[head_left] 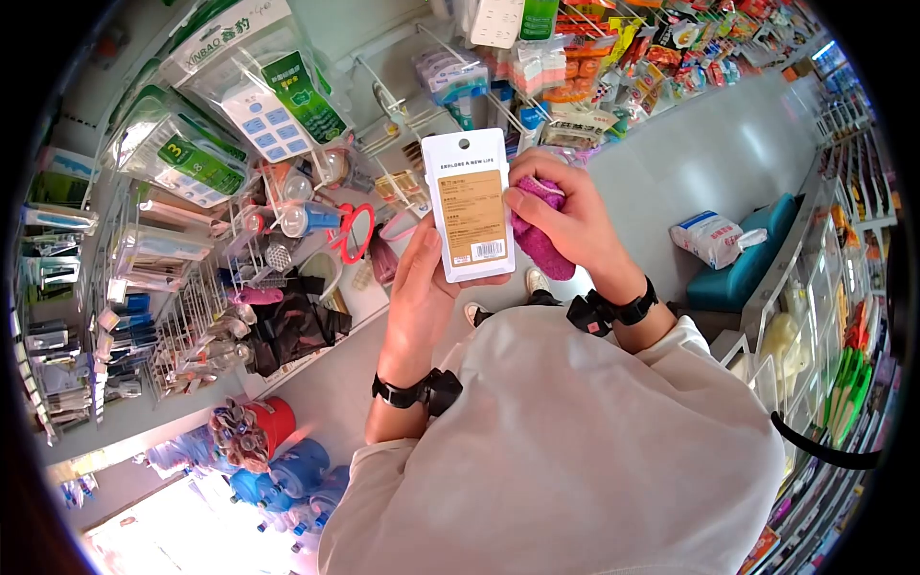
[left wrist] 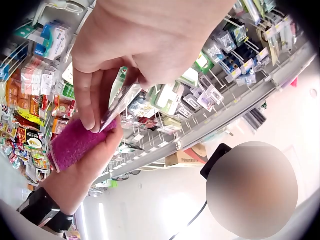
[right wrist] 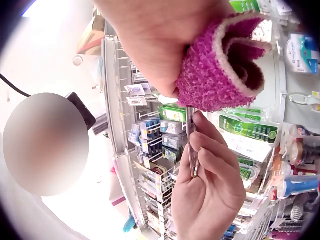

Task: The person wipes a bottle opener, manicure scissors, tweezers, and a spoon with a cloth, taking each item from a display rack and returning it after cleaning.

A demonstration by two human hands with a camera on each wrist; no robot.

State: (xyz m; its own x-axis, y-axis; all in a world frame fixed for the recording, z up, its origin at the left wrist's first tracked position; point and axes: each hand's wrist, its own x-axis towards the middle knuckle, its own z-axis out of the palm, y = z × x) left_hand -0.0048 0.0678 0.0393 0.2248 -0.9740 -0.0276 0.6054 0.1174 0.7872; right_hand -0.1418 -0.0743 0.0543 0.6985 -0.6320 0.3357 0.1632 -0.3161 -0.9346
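Observation:
A white carded package (head_left: 470, 165) with a brown label, a barcode and a hang hole stands upright in front of my chest, its printed side facing me. My left hand (head_left: 422, 292) grips it by the lower left part, thumb along the left edge and fingers behind. In the right wrist view the package shows edge-on as a thin strip between the left fingers and thumb (right wrist: 210, 180). My right hand (head_left: 575, 216) holds a rolled magenta cloth (head_left: 546, 251) with a pale edge (right wrist: 220, 55), close against the package's right edge.
Wire hooks to the left carry XINBAO packs (head_left: 287, 105) and other goods. Bagged snacks (head_left: 661, 57) hang at the back. A white bag (head_left: 704, 238) lies on a teal box (head_left: 738, 273) at the right. Below left stand a red bucket (head_left: 275, 422) and blue bottles (head_left: 299, 468).

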